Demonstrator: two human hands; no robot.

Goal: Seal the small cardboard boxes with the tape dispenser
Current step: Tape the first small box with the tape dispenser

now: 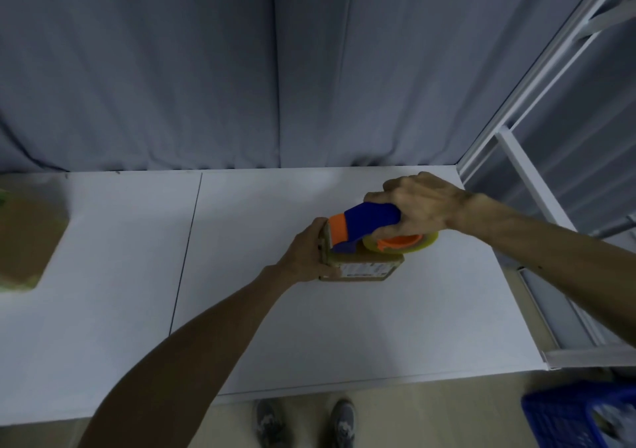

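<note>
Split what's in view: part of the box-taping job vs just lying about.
In the job: small cardboard box, held by the left hand; tape dispenser on top of it, gripped by the right hand.
Lying about: blurred brown cardboard at far left, maybe more boxes; blue crate on the floor.

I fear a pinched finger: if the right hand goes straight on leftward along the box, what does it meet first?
Most likely the left hand, which grips the box at its left end. The dispenser in the right hand has its orange front right beside that hand, though depth is unclear.
</note>
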